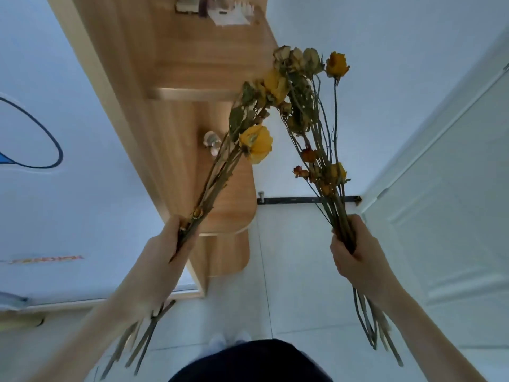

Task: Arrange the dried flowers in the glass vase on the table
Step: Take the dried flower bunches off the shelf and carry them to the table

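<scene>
My left hand [168,244] grips a bunch of dried flowers [254,143] with yellow heads, its stems sticking out below my wrist. My right hand [355,249] grips a second, fuller bunch of dried flowers [305,78] with yellow, pale and small orange heads. Both bunches are held up in the air, side by side and apart. The glass vase [212,140] stands on the narrow wooden table [192,64], partly hidden behind the left bunch's stems.
The wooden table runs along a white wall on the left. Small white and dark items [217,9] sit at its far end. A white door [446,188] stands at the right. Pale floor tiles [297,257] and my dark trousers [253,362] lie below.
</scene>
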`<state>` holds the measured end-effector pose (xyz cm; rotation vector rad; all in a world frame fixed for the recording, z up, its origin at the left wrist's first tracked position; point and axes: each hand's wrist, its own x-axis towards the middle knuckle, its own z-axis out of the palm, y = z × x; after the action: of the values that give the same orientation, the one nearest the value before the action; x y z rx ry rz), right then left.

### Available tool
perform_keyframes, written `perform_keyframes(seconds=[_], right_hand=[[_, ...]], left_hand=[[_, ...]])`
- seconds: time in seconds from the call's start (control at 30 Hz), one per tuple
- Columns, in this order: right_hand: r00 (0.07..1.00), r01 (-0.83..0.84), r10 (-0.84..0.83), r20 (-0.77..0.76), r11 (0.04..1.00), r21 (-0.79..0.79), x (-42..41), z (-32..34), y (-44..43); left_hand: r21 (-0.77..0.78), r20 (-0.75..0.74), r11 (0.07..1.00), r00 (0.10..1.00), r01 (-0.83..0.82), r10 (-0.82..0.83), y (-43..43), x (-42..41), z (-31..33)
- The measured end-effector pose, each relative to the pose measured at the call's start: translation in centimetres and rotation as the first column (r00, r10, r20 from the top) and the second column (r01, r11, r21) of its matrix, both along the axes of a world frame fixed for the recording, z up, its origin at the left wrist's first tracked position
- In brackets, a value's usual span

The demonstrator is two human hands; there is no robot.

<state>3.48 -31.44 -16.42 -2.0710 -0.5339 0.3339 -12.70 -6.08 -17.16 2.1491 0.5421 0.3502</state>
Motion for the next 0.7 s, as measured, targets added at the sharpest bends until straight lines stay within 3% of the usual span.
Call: perform_keyframes(seconds=[0.17, 0.4, 0.7], right_hand=[[0.997, 0.060, -0.062, -0.038, 0.997, -0.044, -4.3, -4.2, -3.8], [0.989, 0.102, -0.123, -0.087, 0.971, -0.215, -8.5, -10.5, -8.1], [0.951, 0.122, -0.207, -0.228, 0.934, -0.336, -10.9, -14.8, -9.1]], left_hand=[[0.016, -0.045, 0.999, 0.999, 0.029, -0.028, -2.4, -3.9, -3.6], [0.004, -0.238, 0.997, 0.968, 0.080, -0.076, -2.0, -7.4, -10.2], [-0.074, -0.414, 0.997, 0.910, -0.012, -0.019, -0.5, -9.2, -16.4]])
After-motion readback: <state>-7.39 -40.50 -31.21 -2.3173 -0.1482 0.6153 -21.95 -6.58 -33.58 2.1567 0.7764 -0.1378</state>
